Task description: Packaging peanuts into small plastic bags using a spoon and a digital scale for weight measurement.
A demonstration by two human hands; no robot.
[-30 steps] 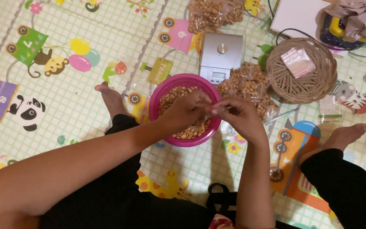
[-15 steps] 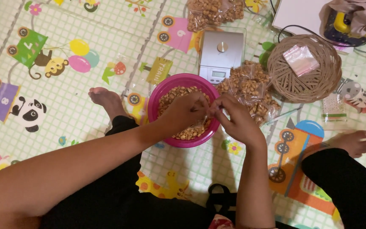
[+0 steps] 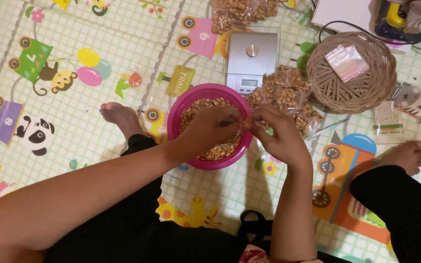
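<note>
Fingertips of left hand (image 3: 210, 127) and right hand (image 3: 274, 131) pinched together over the bowl (image 3: 181, 109), nipping something small and clear between them; too small to tell exactly what. Both hands curled tight, knuckles up, meeting just above the bowl's right rim. Pink bowl on the mat (image 3: 98, 44), full of peanuts (image 3: 215, 152). Just beyond the right hand, a heap of bagged nuts (image 3: 288, 92), touching the scale (image 3: 250, 61). Further right, a basket (image 3: 361, 92) with a small clear bag (image 3: 346, 61) inside. Bare feet either side, on the mat.
</note>
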